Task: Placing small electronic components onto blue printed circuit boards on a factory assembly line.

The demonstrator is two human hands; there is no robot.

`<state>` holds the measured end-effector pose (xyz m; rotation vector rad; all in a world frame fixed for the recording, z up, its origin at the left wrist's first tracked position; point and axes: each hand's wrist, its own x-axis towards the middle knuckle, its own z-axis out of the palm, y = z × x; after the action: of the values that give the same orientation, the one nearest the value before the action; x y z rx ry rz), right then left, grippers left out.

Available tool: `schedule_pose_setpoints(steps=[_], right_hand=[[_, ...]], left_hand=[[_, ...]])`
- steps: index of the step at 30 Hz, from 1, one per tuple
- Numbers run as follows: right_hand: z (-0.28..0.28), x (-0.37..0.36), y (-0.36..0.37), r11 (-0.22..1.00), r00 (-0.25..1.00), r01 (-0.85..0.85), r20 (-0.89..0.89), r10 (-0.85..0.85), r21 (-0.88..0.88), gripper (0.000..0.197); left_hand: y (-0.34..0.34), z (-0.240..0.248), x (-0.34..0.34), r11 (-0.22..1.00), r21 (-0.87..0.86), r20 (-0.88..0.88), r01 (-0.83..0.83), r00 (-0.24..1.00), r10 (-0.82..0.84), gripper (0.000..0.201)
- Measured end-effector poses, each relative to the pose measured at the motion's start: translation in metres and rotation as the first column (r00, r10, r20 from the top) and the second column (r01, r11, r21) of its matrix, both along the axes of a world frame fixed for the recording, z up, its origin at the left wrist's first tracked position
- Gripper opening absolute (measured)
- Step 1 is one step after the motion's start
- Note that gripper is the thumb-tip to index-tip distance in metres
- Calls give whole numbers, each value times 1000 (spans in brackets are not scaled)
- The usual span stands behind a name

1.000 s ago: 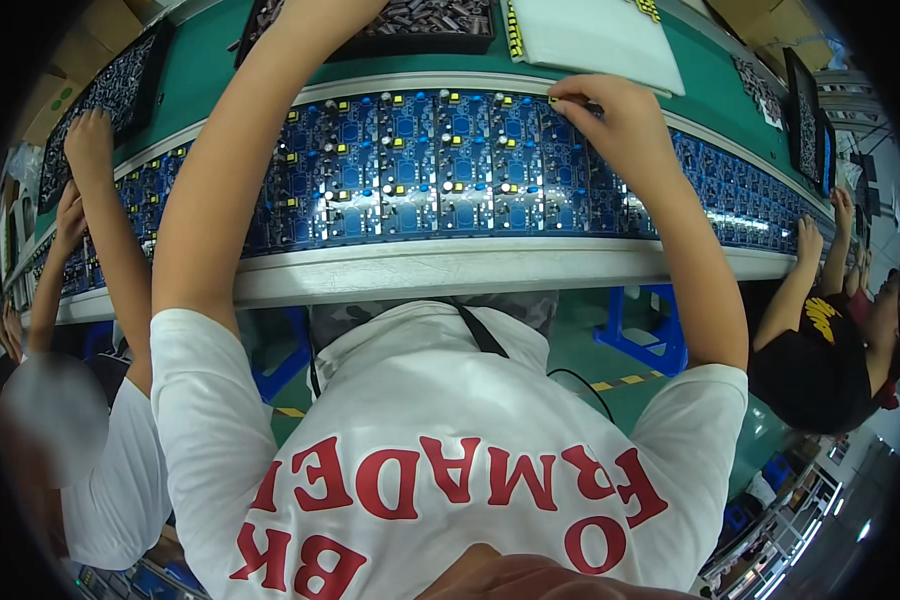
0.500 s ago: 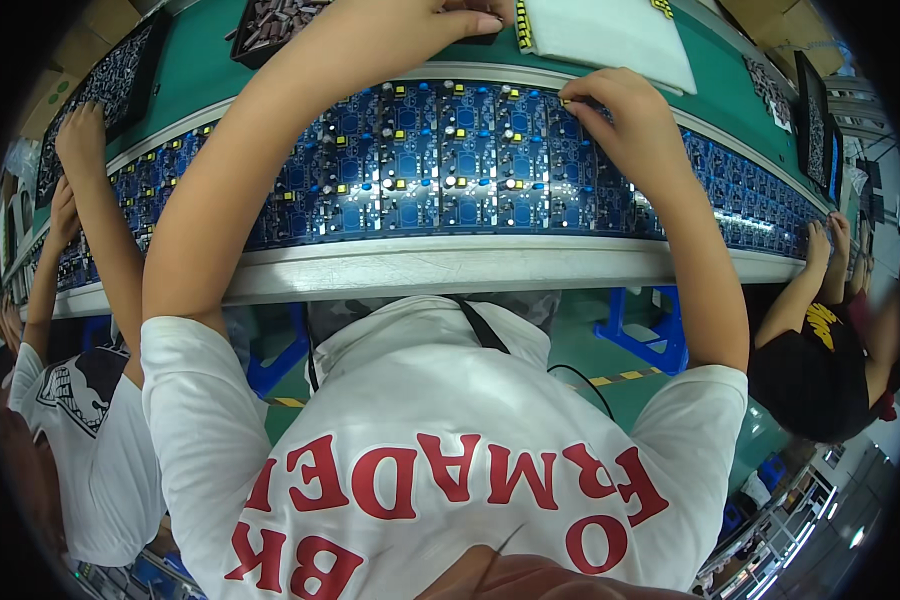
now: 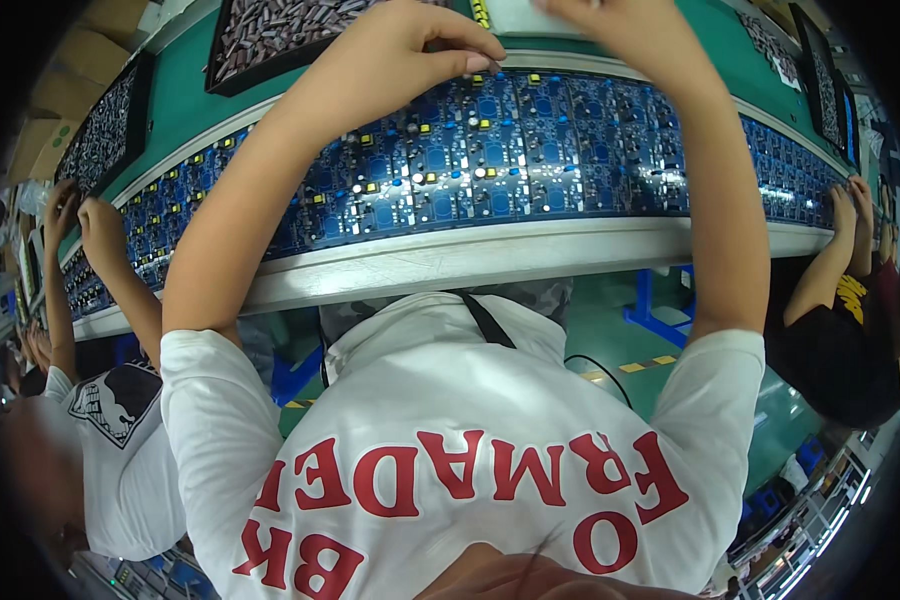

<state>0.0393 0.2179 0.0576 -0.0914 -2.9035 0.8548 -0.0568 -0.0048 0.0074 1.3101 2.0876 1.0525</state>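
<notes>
My left hand (image 3: 425, 45) is over the far edge of the row of blue circuit boards (image 3: 400, 205), thumb and forefinger pinched on a small brownish capacitor (image 3: 493, 68). My right hand (image 3: 620, 25) reaches beyond the boards to the white foam pad (image 3: 530, 18); its fingers are smeared by motion and partly cut off by the upper edge. Small yellow parts (image 3: 481, 14) line the left side of the pad. Square yellow components (image 3: 484, 124) stand on several boards left of my right forearm.
A black tray (image 3: 213, 70) of brownish cylindrical capacitors lies beyond the rail on the green bench. A pale metal rail (image 3: 450, 240) runs along the near side. Co-workers' hands (image 3: 100, 225) are over the boards at left, and others (image 3: 846, 208) at far right.
My left hand has come from the tray to the boards with the capacitor. The right hand has left the boards and moved up to the foam pad. The view has shifted slightly.
</notes>
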Motion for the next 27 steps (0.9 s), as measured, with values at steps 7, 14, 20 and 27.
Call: schedule_pose_setpoints(steps=[7, 14, 20, 27], right_hand=[[-57, -93, 39, 998, 935, -19, -351, 40, 63, 22], [-55, -109, 38, 988, 932, 145, -343, -118, 53, 22], [-60, -99, 15, 984, 891, 130, -450, -63, 120, 19], [-53, -95, 20, 994, 964, -89, -243, 103, 70, 17]], left_hand=[[14, -19, 14, 994, 102, -170, -28, 984, 45, 19], [18, -12, 22, 993, 46, -244, -113, 962, 120, 19], [14, -14, 29, 991, 57, -272, -123, 953, 134, 19], [15, -20, 28, 987, 67, -236, -143, 959, 155, 20]])
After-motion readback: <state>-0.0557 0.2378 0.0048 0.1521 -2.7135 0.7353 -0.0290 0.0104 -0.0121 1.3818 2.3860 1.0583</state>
